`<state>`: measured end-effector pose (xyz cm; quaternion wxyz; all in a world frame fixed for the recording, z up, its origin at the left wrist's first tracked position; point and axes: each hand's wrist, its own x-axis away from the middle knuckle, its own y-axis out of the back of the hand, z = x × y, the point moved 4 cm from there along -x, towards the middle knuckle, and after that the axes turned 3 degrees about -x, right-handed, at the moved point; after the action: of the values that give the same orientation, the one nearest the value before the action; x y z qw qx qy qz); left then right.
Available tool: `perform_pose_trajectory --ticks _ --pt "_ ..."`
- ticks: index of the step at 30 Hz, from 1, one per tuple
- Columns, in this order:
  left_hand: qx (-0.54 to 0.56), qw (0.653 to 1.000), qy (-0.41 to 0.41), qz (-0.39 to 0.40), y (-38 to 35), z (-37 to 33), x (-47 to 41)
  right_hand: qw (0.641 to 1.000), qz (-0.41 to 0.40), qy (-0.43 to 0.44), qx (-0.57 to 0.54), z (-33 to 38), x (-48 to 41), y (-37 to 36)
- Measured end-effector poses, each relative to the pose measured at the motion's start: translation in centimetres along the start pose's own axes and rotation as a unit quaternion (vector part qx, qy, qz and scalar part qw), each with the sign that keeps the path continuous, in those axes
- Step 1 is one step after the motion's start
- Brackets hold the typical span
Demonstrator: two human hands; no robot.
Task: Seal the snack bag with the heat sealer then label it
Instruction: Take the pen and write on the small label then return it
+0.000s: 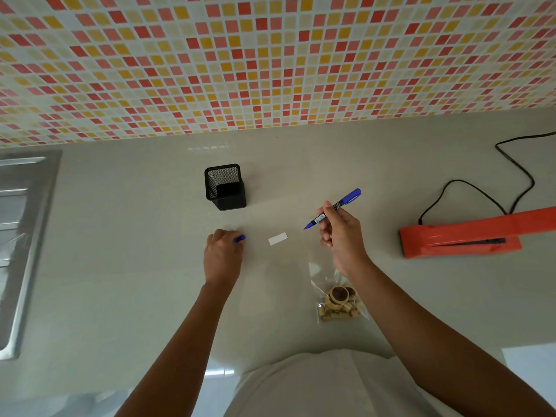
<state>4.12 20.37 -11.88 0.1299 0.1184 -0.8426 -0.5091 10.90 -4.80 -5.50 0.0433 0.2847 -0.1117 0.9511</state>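
Observation:
A clear snack bag (339, 302) with round biscuits lies on the grey counter, under my right forearm. A small white label (277, 238) lies flat in the middle, between my hands. My right hand (341, 233) grips an uncapped blue marker (334, 208), tip pointing down-left toward the label, a little above and to the right of it. My left hand (224, 254) rests on the counter to the left of the label, closed on the blue pen cap (240, 238). The orange heat sealer (469, 236) sits at the right with its jaw slightly apart.
A black mesh pen holder (225, 186) stands behind my left hand. The sealer's black cord (517, 173) loops across the back right. A steel sink (21, 236) fills the left edge. A tiled wall rises behind the counter (120, 266).

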Motion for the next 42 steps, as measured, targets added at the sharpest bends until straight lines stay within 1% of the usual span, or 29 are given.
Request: perform_pose_trajectory --ticks 18,22,25,29,34,37,40,42 --pt "-0.013 1.000 0.002 0.020 -0.1 0.0 -0.4 1.000 0.000 -0.001 -0.002 -0.1 0.0 0.0" --pt "-0.001 1.000 -0.006 0.006 0.1 -0.8 -0.3 1.000 0.001 0.002 -0.001 -0.1 -0.1 -0.1" --pt "0.017 0.999 -0.043 0.001 0.0 -2.6 -0.2 1.000 -0.002 0.004 0.010 0.0 0.0 -0.1" --pt "0.025 0.993 -0.112 0.032 -1.1 -5.6 0.0 1.000 0.004 0.007 0.015 0.0 0.3 -0.1" --pt "-0.029 0.985 -0.160 0.061 -2.4 -7.5 -0.1 1.000 0.009 0.005 0.018 0.2 0.7 0.6" --pt "-0.048 0.984 -0.156 0.070 -2.7 -7.5 -0.2 1.000 0.014 0.006 0.015 0.6 0.9 1.5" --pt "-0.054 0.987 -0.123 0.084 -2.2 -7.5 0.1 1.000 0.022 0.003 0.012 0.9 1.0 2.2" --pt "-0.067 0.987 -0.115 0.093 -2.0 -7.5 0.3 1.000 0.027 -0.004 0.013 0.7 1.1 2.5"
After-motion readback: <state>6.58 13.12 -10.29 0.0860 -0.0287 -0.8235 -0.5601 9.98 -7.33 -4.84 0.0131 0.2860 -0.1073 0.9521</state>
